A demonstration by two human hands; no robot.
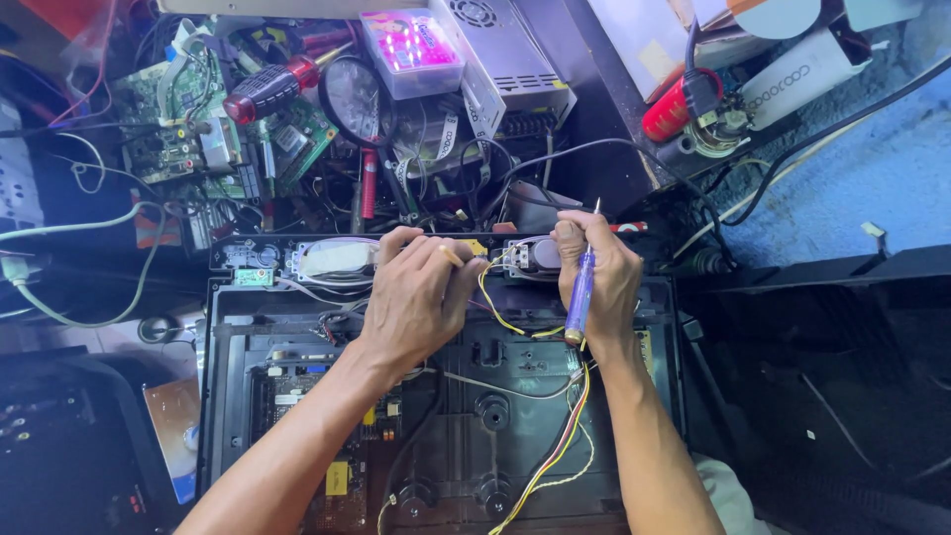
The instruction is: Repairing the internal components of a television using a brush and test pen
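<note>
Left hand (pixel 416 297): closed in a pinch, fingertips gripping a thin yellow wire (pixel 492 302) right at its end, up by the top edge of the open black plastic device chassis (pixel 451 396).
Right hand (pixel 599 272): wrapped tight around a slim purple-handled soldering iron (pixel 581 292), the metal tip pointing up and away, the cord end down towards the wrist.
Yellow wire: it loops from the left fingertips down and across to the right hand, then joins a yellow, red and white wire bundle (pixel 555 451) running down over the chassis.
Where the work sits: both hands hover over the upper middle of the chassis, between the oval white speaker unit (pixel 332 260) on the left and a round dark part, half hidden behind the right hand.
Circuit board: a green board with yellow parts (pixel 337 466) lies in the lower left of the chassis, beside the left forearm.
Table clutter: red-handled screwdriver (pixel 272 89), round magnifying glass (pixel 355 99), silver metal power supply box (pixel 510 54), all well beyond the hands.
Doing it well: I'd say keep the wire end pinched steady and the fingers clear of the hot tip, and brace both wrists on the chassis.
</note>
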